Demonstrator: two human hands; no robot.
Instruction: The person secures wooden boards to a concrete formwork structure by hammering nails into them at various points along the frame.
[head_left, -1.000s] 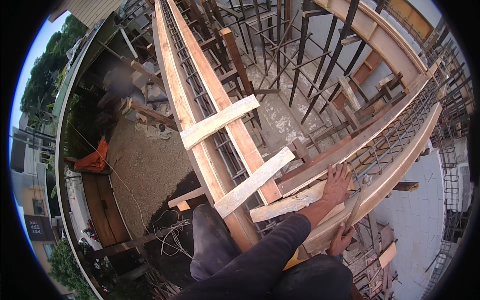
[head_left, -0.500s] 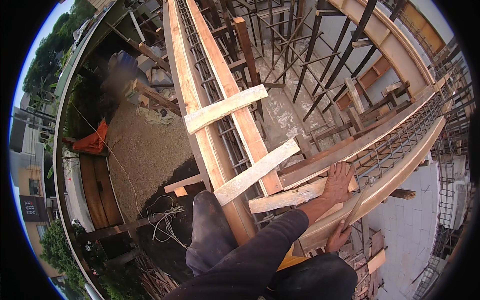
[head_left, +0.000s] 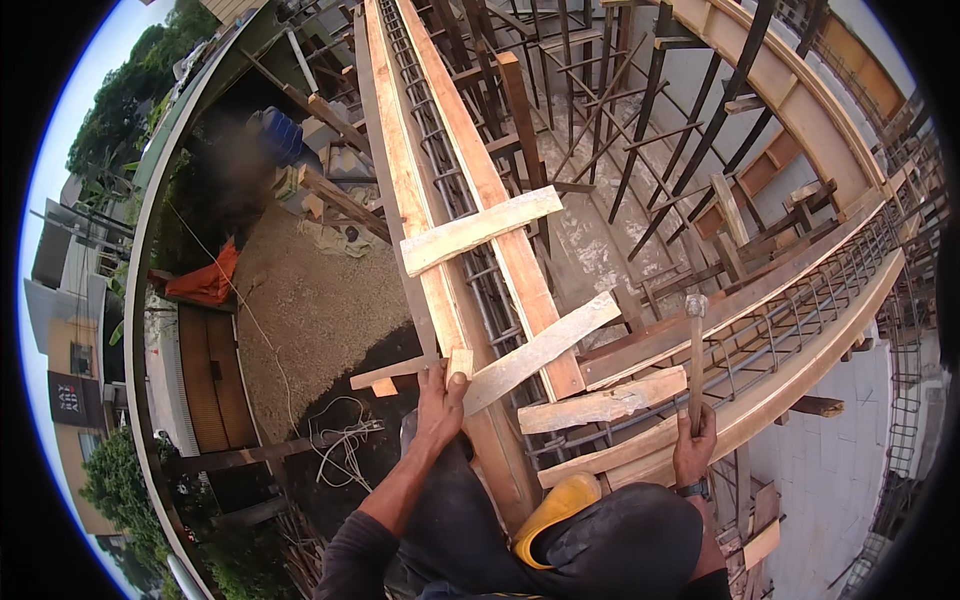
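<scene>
My left hand (head_left: pixel 440 405) is closed around a short pale piece of wood (head_left: pixel 460 366) at the left end of a slanted wooden cleat (head_left: pixel 545 350). That cleat lies across two long form boards. My right hand (head_left: pixel 694 447) grips a hammer (head_left: pixel 697 360) by its wooden handle, held upright with the head at the top. Left of the hammer, a rough wooden cleat (head_left: pixel 603 400) rests over the junction of the straight and curved forms. Farther up, another cleat (head_left: pixel 482 231) spans the straight form boards (head_left: pixel 530 300).
Steel reinforcement (head_left: pixel 790 305) runs inside the curved form, whose outer board (head_left: pixel 800 375) bends rightward. Timber props (head_left: pixel 650 120) stand in the deep space beyond. Gravel ground (head_left: pixel 310 290) and a tangled cord (head_left: pixel 345 445) lie below at left. A yellow boot (head_left: pixel 560 510) is by the boards.
My left hand has moved from the rough cleat over to the left end of the slanted one. My right hand has raised the hammer upright. The view has shifted slightly.
</scene>
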